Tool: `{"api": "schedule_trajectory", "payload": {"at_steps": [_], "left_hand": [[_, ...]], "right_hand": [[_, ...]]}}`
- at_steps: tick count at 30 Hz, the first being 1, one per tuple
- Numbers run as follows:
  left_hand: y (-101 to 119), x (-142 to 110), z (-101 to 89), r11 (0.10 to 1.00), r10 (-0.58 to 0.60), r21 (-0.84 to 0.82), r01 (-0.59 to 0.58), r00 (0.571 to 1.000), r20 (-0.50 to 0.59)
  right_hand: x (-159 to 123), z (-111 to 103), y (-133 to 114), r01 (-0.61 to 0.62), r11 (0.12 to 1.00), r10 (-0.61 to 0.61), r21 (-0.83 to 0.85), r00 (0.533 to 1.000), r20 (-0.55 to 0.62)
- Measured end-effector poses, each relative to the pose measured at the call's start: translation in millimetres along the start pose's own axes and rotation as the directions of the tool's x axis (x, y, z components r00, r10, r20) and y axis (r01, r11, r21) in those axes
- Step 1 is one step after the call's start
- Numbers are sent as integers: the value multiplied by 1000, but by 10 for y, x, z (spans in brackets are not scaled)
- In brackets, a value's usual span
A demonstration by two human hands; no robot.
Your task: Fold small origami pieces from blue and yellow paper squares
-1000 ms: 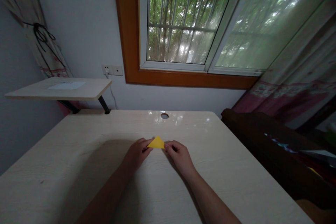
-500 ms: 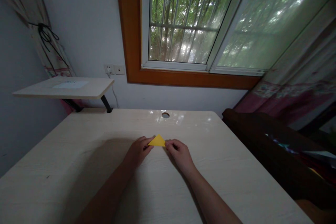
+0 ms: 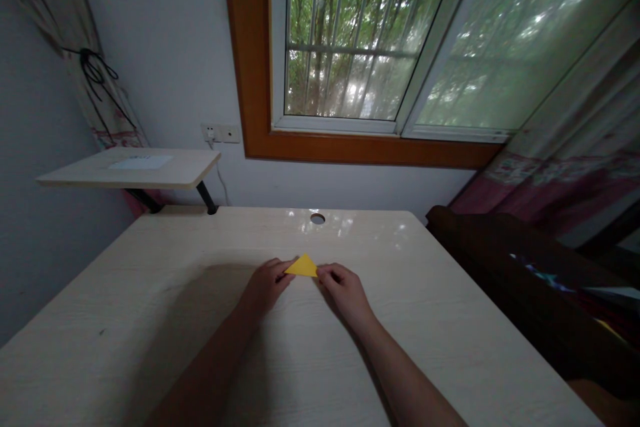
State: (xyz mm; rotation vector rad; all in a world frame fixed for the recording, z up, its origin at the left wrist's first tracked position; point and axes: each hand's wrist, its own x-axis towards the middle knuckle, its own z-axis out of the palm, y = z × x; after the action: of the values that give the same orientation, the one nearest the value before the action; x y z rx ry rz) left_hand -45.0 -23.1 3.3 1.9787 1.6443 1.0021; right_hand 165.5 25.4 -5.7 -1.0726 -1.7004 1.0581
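A small yellow folded paper (image 3: 303, 266), triangular with its point facing away from me, is held between my two hands over the middle of the table. My left hand (image 3: 266, 284) pinches its left corner between thumb and fingers. At the opposite corner, the fingertips of my right hand (image 3: 345, 288) are closed on the paper. The lower long edge runs nearly straight between both grips. Whether the paper touches the tabletop, I cannot tell.
The pale wooden table (image 3: 320, 360) has a round cable hole (image 3: 317, 219) near its far edge. A raised shelf (image 3: 150, 177) on black legs stands at the back left, bearing a white sheet (image 3: 141, 162). Dark furniture (image 3: 500, 267) with assorted items adjoins the right side.
The whole view has shifted slightly. Both hands keep their hold on the yellow paper, which looks tilted a little more, its right corner lower.
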Motion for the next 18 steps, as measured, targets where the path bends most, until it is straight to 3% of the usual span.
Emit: {"api": "schedule_trajectory", "payload": {"at_steps": [18], "left_hand": [[-12,-5,-21,990,-116,-85,117,993,15]], "right_hand": [[6,-9,-31,-23,999,24,31,1000,-8]]}}
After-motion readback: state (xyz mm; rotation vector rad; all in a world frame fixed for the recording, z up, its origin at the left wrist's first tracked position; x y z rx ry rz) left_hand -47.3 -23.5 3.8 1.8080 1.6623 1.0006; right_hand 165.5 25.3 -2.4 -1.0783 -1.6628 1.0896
